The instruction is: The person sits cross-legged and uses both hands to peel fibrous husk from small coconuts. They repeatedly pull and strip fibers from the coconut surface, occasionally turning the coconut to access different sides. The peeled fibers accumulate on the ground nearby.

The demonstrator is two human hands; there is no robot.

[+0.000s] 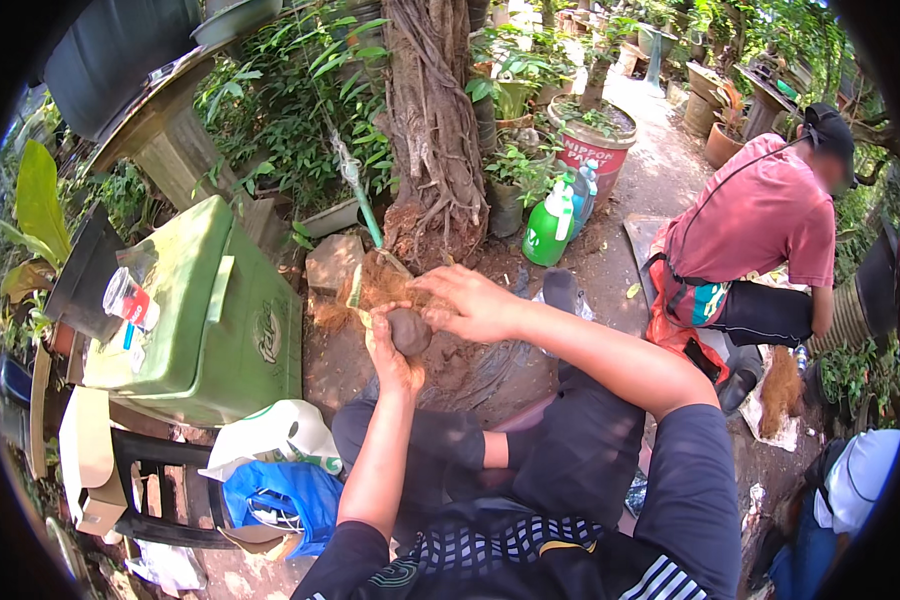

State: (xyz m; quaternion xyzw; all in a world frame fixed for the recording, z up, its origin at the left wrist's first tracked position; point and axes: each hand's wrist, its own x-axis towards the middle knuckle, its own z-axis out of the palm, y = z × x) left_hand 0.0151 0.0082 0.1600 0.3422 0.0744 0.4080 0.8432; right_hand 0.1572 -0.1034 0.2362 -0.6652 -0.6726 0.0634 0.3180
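My left hand (393, 358) is wrapped around a rounded lump of dark brown soil or clay (409, 332) in front of my crossed legs. A pale green stem (355, 288) rises just past its fingertips; whether it is attached to the lump cannot be made out. My right hand (466, 306) is spread beside the lump, palm down, its fingers at the lump's right edge and over brown coconut-like fibre (384, 279). The far ends of these fingers partly blend with the fibre. Behind both hands stands a thick tree trunk (433, 127) with exposed roots.
At left is a green cooler box (259, 337) with a plastic cup (131, 298) on its lid. A white bag (274, 433) and a blue bag (281, 499) lie nearer me. Spray bottles (549, 229) stand by a paint bucket (600, 154). A person (750, 217) crouches at right.
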